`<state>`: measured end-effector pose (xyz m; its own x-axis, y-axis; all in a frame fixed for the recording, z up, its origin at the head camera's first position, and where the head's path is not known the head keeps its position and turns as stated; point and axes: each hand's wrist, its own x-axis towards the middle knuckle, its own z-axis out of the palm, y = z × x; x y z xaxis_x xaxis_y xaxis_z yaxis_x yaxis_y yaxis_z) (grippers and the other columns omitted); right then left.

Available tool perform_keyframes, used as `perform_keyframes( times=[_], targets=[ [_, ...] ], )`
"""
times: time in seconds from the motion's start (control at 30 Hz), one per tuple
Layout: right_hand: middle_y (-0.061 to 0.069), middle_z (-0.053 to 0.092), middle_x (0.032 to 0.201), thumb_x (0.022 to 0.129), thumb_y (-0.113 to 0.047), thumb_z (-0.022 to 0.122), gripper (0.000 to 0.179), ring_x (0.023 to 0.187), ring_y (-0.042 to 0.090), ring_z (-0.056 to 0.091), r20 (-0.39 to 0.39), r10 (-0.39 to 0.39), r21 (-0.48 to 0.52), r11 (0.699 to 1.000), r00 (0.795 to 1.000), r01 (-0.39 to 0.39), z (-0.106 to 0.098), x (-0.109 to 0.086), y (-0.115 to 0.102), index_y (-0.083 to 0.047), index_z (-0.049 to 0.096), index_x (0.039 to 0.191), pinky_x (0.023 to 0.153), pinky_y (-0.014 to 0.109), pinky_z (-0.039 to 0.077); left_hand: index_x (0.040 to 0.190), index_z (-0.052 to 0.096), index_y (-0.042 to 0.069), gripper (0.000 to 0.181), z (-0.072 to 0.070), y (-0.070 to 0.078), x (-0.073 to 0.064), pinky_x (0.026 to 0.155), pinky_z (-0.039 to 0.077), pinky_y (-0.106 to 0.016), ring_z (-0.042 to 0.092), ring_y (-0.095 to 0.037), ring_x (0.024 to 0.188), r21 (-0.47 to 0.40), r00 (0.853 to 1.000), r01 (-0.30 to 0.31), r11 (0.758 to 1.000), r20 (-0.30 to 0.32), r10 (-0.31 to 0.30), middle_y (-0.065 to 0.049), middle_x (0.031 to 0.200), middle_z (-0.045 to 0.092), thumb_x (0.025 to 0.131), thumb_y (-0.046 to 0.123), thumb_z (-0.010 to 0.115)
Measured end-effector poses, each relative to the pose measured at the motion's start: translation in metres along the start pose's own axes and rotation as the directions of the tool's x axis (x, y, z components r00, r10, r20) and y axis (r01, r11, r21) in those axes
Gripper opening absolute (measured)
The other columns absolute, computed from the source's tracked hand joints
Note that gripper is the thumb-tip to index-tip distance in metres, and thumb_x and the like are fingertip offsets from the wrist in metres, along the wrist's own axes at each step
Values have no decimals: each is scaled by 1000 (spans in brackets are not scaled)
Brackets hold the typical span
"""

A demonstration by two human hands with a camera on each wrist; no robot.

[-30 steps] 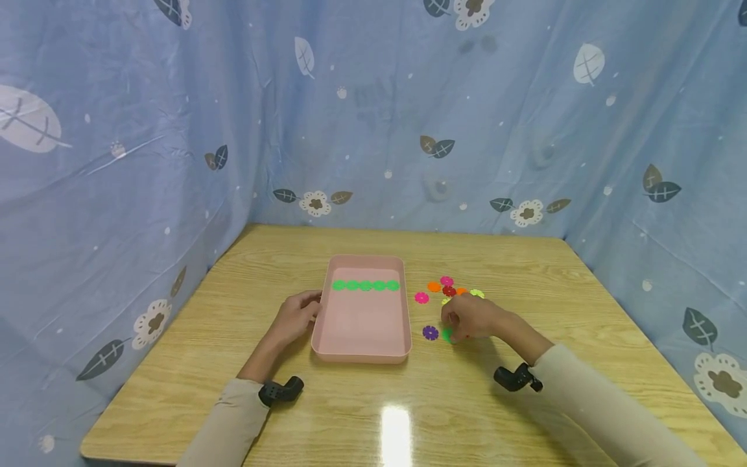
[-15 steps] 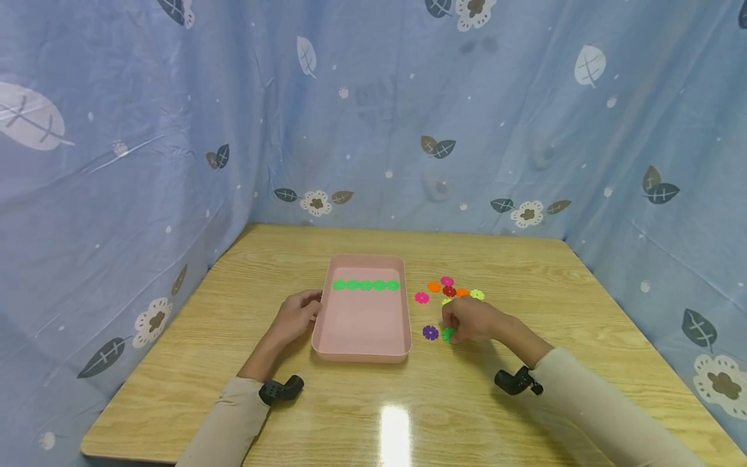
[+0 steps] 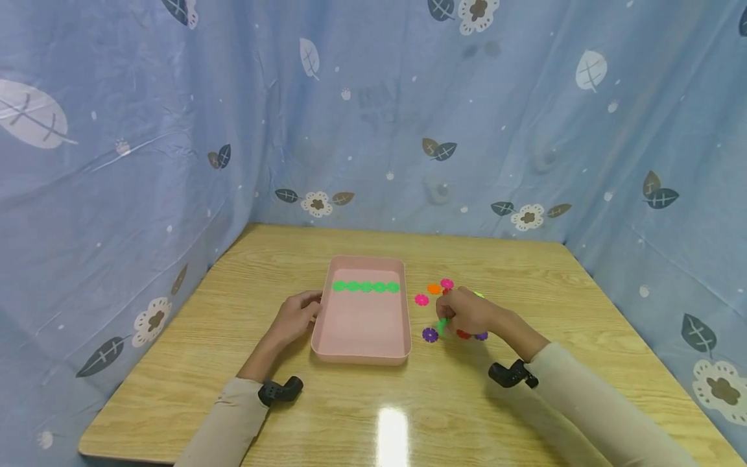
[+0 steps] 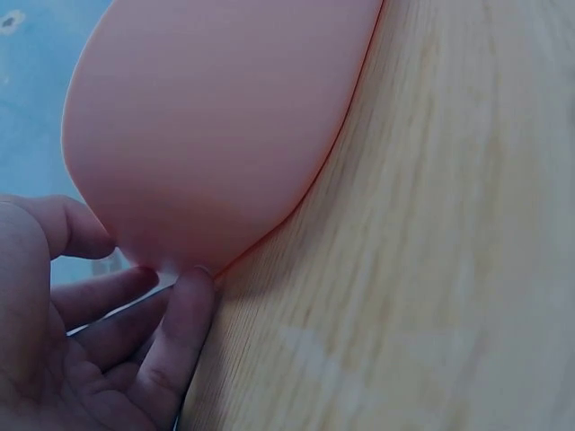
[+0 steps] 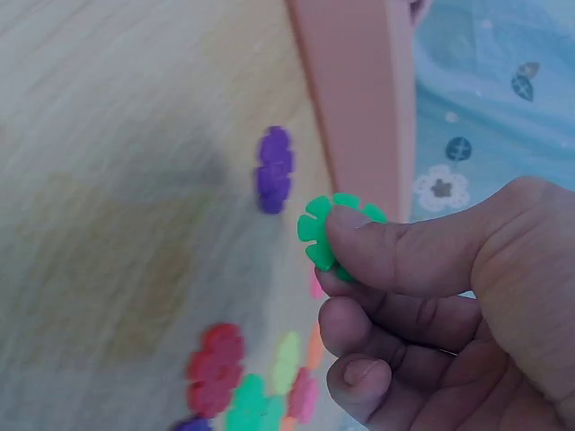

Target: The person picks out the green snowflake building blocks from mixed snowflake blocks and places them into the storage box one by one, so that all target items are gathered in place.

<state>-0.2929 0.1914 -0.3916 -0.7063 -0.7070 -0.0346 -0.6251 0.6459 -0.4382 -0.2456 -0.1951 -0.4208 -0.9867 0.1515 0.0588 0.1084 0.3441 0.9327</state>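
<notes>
In the right wrist view, a green snowflake building disc (image 5: 315, 232) with notched petals is pinched between the thumb and index finger of my right hand (image 3: 471, 312), tilted up off the table. The fingertips of my left hand (image 3: 296, 318) touch the outer left wall of a shallow pink tray (image 3: 362, 359). Seen from the left wrist, these fingers are loosely bent against the tray's outer side (image 4: 225, 117). Inside the tray, a row of several green discs (image 3: 366, 287) lies side by side across the far part.
Loose discs lie right of the tray: a purple disc (image 3: 430, 335) nearest my right hand, a pink one (image 3: 421, 299), an orange one (image 3: 434, 289) and a red one (image 5: 216, 370). My right hand partly hides others. A patterned blue curtain (image 3: 373, 130) surrounds the wooden table (image 3: 327, 415).
My right hand has lifted the green disc from the table and moved slightly left, uncovering red and purple discs. The left hand and tray stay in place.
</notes>
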Motion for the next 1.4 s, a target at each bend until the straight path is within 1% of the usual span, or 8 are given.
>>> perform_keyframes(
  times=[0.1, 0.23, 0.4, 0.53, 0.83, 1.0, 1.13, 1.4],
  targets=[
    [-6, 45, 64, 85, 8, 72, 17, 60, 9, 38, -14, -25, 18, 1000, 1000, 25, -5, 4, -5, -7, 64, 83, 60, 25, 40, 144, 49, -10, 47, 0, -5, 4, 76, 61, -35, 68, -34, 100, 13, 1000, 1, 1000, -12, -1, -30, 132, 60, 100, 7, 47],
    [-7, 40, 63, 90, 3, 69, 13, 59, 7, 33, -46, -50, 30, 998, 998, 52, -9, 11, -14, -7, 64, 84, 60, 25, 36, 145, 50, -6, 47, 1, -25, 14, 76, 61, -36, 68, -32, 99, 16, 999, 14, 1000, -31, -13, -28, 132, 62, 101, 10, 48],
    [-7, 44, 63, 93, -1, 69, 5, 58, 7, 36, -93, -58, 47, 997, 994, 63, -13, 18, -28, -4, 67, 90, 59, 25, 38, 145, 51, -1, 47, 3, -39, 20, 76, 61, -35, 68, -29, 99, 7, 999, 1, 1000, -41, -1, -23, 132, 63, 101, 15, 49],
    [-6, 49, 65, 93, -3, 70, 1, 59, 8, 39, -118, -79, 47, 995, 990, 85, -13, 26, -38, -3, 69, 92, 60, 26, 41, 144, 53, 0, 47, 3, -41, 20, 76, 61, -35, 69, -28, 98, 4, 999, -12, 1000, -48, 12, -22, 131, 64, 100, 16, 50],
    [-6, 40, 62, 95, -3, 68, 9, 57, 7, 33, -187, -128, 22, 991, 974, 135, -7, 49, -53, -8, 69, 88, 61, 26, 36, 145, 52, 0, 48, 2, -40, 20, 77, 62, -35, 68, -26, 99, 18, 999, -14, 1000, -39, 15, -19, 131, 64, 100, 17, 49],
    [-6, 46, 62, 95, -2, 67, 7, 58, 7, 35, -210, -171, -10, 985, 963, 173, -4, 64, -62, -7, 72, 92, 62, 25, 39, 144, 53, 0, 47, 2, -41, 20, 80, 61, -36, 68, -29, 100, 15, 999, -20, 1000, -45, 21, -21, 132, 64, 100, 15, 50],
    [-5, 52, 65, 95, -2, 67, 7, 59, 7, 39, -195, -161, -5, 987, 967, 163, -2, 76, -68, -5, 73, 96, 63, 25, 41, 144, 54, 0, 46, 2, -41, 21, 80, 61, -37, 68, -29, 101, 14, 999, -21, 1000, -47, 21, -22, 132, 63, 100, 15, 51],
    [2, 67, 78, 91, 5, 66, 14, 66, 9, 54, -170, -173, 69, 980, 970, 187, 4, 100, -82, 1, 73, 102, 69, 27, 52, 144, 54, 1, 47, 3, -39, 21, 79, 60, -35, 68, -27, 102, 30, 998, -9, 1000, -55, 10, -20, 132, 64, 99, 16, 50]
  ],
)
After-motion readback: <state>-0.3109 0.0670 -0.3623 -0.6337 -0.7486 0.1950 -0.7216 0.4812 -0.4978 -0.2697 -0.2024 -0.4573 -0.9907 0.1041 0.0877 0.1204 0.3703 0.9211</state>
